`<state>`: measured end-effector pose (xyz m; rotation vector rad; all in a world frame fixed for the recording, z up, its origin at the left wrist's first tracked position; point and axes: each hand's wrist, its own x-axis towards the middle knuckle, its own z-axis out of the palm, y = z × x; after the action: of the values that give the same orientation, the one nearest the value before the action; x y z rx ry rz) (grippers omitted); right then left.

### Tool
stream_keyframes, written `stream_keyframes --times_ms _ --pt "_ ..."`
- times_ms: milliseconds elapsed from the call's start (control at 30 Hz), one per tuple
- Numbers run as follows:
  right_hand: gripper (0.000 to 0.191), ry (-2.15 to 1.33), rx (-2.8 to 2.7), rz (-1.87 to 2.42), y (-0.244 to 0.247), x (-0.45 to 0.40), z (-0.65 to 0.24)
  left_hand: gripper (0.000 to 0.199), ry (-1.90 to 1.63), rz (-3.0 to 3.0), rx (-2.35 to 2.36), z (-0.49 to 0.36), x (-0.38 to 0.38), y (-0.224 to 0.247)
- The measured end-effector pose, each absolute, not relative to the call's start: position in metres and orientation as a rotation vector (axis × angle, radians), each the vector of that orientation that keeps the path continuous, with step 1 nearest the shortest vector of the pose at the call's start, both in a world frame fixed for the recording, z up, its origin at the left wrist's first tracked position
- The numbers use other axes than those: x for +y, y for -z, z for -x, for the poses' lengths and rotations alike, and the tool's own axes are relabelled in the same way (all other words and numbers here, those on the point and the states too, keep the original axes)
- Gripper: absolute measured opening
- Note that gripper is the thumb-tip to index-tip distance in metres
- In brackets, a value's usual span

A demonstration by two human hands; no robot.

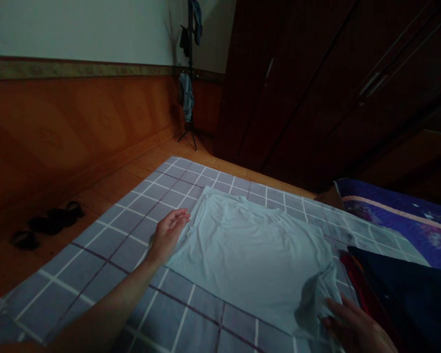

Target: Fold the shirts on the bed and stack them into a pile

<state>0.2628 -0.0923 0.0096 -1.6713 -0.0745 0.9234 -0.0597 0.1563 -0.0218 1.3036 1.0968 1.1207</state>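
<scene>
A pale blue T-shirt (250, 260) lies flat and spread on a grey checked sheet (176, 314), with slight creases across its middle. My left hand (168, 235) stands at the shirt's left edge, fingers apart, its fingertips just at the cloth and holding nothing. At the lower right, my right hand (356, 328) has its fingers on a gathered fold of the shirt and appears to pinch it. The shirt's lower part is bunched there, and part of it is lost in shadow.
A dark garment (393, 289) and red cloth (360, 279) lie at the sheet's right side, next to a purple patterned blanket (400, 215). Dark sandals (47, 223) sit on the wooden floor at left. A coat stand (189, 98) and dark wardrobe (297, 83) stand beyond the sheet.
</scene>
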Motion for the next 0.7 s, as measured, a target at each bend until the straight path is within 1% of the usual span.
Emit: stream_keyframes --times_ms 100,200,333,400,500,567,633,700 --pt "0.055 -0.834 -0.32 1.627 -0.039 -0.029 -0.226 0.04 -1.094 -1.138 1.089 0.065 0.159 0.009" --pt "0.061 -0.937 -0.73 1.596 -0.049 0.033 -0.172 0.045 -0.983 -1.082 1.055 0.071 0.16 0.002" --pt "0.042 -0.956 -1.266 1.579 -0.025 0.084 -0.085 0.052 -0.729 -1.153 1.059 0.077 0.164 0.006" --pt "0.037 -0.873 -1.522 1.702 -0.01 0.09 -0.05 0.052 -0.664 -1.194 1.07 0.079 0.166 0.012" --pt "0.042 -0.743 -1.767 1.818 0.002 0.08 -0.028 0.048 -0.646 -1.248 1.069 0.08 0.168 0.019" --pt "0.046 -0.665 -1.861 1.831 0.001 0.067 -0.033 0.05 -0.632 -1.292 1.055 0.08 0.168 0.022" --pt "0.045 -0.575 -1.924 1.826 -0.001 0.052 -0.047 0.056 -0.626 -1.339 1.036 0.079 0.168 0.024" --pt "0.043 -0.465 -1.965 1.797 0.0 0.035 -0.065 0.058 -0.617 -1.404 1.019 0.078 0.168 0.025"
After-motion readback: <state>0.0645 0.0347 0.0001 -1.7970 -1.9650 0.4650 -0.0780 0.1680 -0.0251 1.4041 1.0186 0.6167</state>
